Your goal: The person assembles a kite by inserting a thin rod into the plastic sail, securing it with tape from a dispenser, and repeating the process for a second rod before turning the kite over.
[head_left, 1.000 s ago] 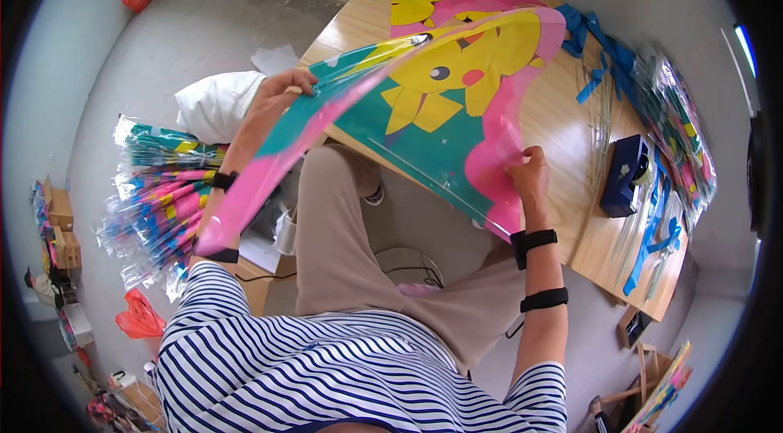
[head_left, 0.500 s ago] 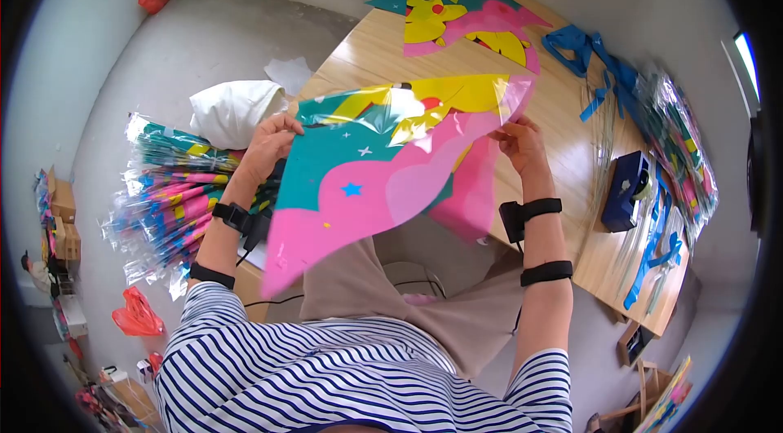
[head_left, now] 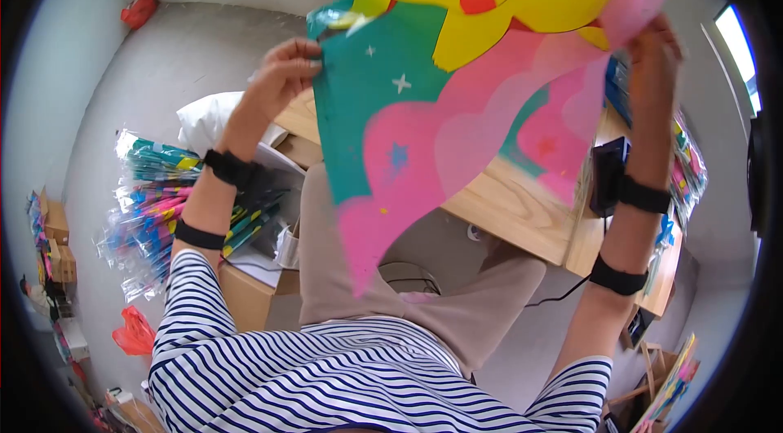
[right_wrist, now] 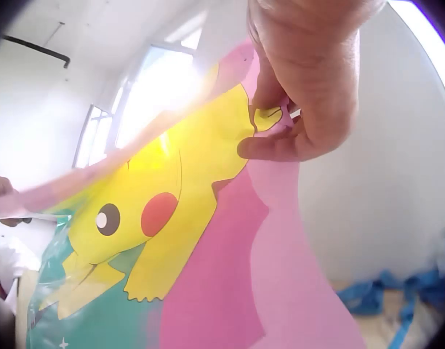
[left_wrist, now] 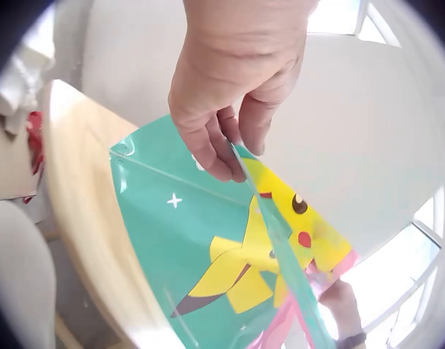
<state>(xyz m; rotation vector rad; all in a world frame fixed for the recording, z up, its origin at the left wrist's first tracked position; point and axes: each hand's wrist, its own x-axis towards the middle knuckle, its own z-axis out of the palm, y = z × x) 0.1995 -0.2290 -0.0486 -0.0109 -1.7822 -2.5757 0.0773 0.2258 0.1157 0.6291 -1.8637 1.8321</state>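
Note:
A glossy printed plastic sheet (head_left: 408, 135), teal and pink with a yellow cartoon character, is held up in the air between both hands. My left hand (head_left: 273, 86) pinches its teal edge between thumb and fingers, as the left wrist view shows. At the pink end, my right hand (right_wrist: 310, 87) pinches the sheet near the character's yellow body. From the left wrist, the sheet (left_wrist: 171, 236) appears folded into two layers meeting at the left fingertips. The sheet's lower pink point hangs over the person's lap. Part of the wooden table (head_left: 510, 217) is hidden behind it.
Plastic-wrapped colourful bundles (head_left: 155, 205) lie at the left beside a cardboard box (head_left: 249, 294). Blue ribbon (right_wrist: 382, 294) lies on the table at the right, near a dark blue tape dispenser (head_left: 610, 168). A red plastic bag (head_left: 134, 331) sits on the floor.
Both hands have lifted the sheet up and away from the body. My right hand has moved far up and to the right, after taking hold higher on the pink side.

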